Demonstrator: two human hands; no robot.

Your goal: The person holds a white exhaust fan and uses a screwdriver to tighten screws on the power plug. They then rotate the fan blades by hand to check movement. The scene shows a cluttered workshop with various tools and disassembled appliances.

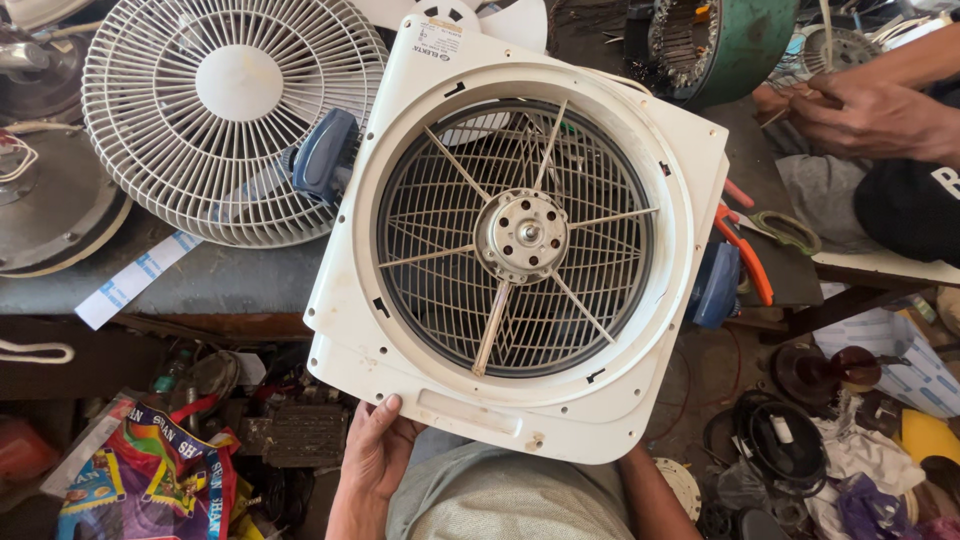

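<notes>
Left hand point(375, 455) is gripping the bottom-left edge of the white square fan housing point(400, 330), thumb lying on the front face, fingers wrapping underneath. Right hand is hiding under the housing at about 5 o'clock; only the forearm is showing, so can't tell if it's clenching or just propping.

Housing is sitting tilted across the person's lap, top corner leaning over the counter point(230, 280) edge at 12 o'clock. Back side is facing up: round dark wire grille point(440, 210), bare motor hub point(521, 236) dead centre, thin spokes running out to the ring.

Judgement on handling: the load is sitting off-centre with the motor in the middle, so keeping both hands low on opposite corners is working better than a one-side pinch. Fingers are staying clear of the grille openings, good. Plastic rim looks thin, so squeezing hard isn't advisable.

Going outward: round white fan guard point(225, 110) lying on the counter at 10 o'clock, blue part point(325, 152) touching the housing's left edge. Orange-handled pliers point(745, 250) poking out at 3 o'clock. Another person's hands point(860, 110) are working at 2 o'clock, well apart. Printed bag point(150, 465) lying on the floor at 8 o'clock.
</notes>
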